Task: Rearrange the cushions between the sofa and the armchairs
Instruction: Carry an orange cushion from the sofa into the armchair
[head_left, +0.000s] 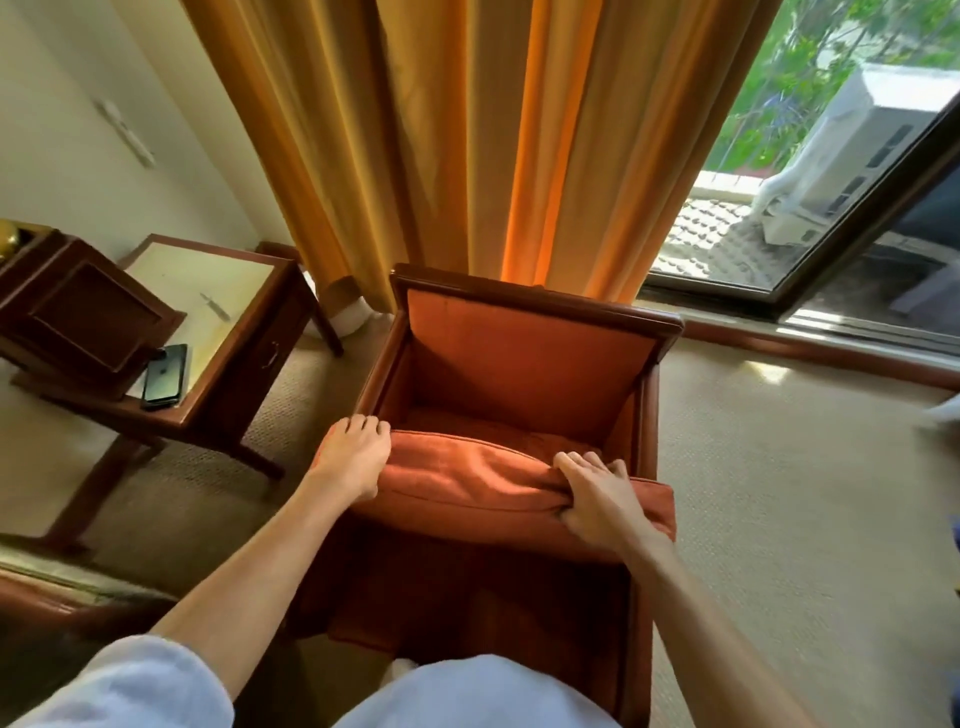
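An orange-red seat cushion (483, 483) lies partly in a wooden-framed armchair (524, 353) with matching orange upholstery, and its front edge sticks out past the seat. My left hand (353, 457) grips the cushion's left front corner, with the fingers resting against the chair's left arm. My right hand (602, 499) pinches the fabric at the cushion's right front, thumb below and fingers on top. The back of the cushion is tucked down between the chair's arms.
A wooden side table (228, 332) stands to the left with a dark phone (165, 373) and a dark wooden box (78, 312) on it. Orange curtains (467, 145) hang behind the chair. A glass door (831, 208) is at the right. Beige carpet (779, 493) surrounds the chair.
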